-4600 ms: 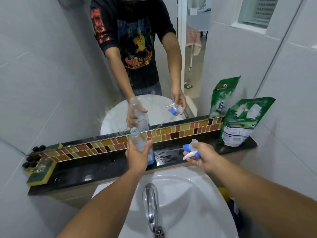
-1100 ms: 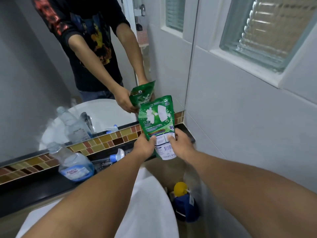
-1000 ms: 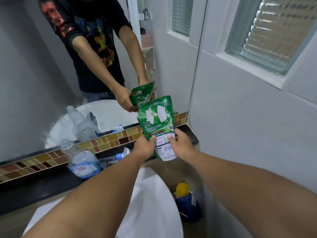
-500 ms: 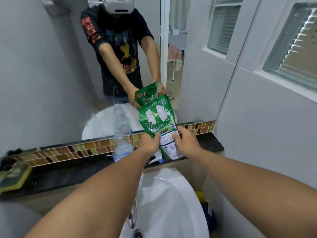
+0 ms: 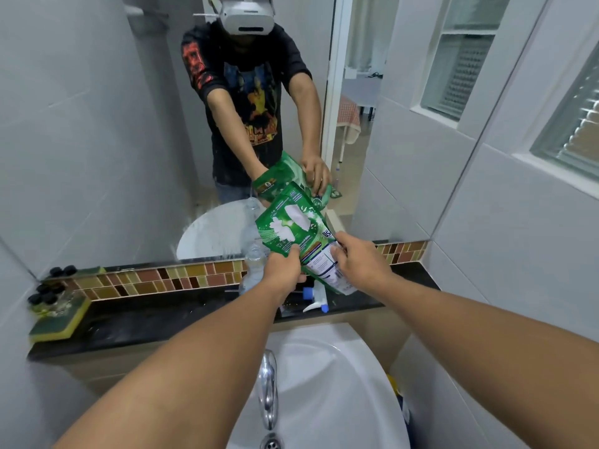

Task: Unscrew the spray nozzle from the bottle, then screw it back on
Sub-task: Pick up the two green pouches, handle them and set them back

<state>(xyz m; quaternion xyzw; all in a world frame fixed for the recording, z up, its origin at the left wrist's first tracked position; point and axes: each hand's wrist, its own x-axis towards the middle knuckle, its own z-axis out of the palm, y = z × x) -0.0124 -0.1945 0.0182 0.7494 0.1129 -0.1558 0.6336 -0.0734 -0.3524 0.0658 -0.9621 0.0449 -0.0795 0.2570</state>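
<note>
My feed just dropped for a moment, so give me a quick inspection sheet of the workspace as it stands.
Surface: black ledge behind the white sink, below the mirror.
Job's things: clear bottle upright on the ledge, neck open; spray nozzle lying off it on the ledge.
Clutter: green refill pouch tilted above the ledge; yellow-green sponge at the ledge's left end.
Grips: left hand and right hand both hold the pouch's lower part.
Cables: nothing seen.
Surroundings: chrome tap, tiled walls, frosted window at right.
</note>
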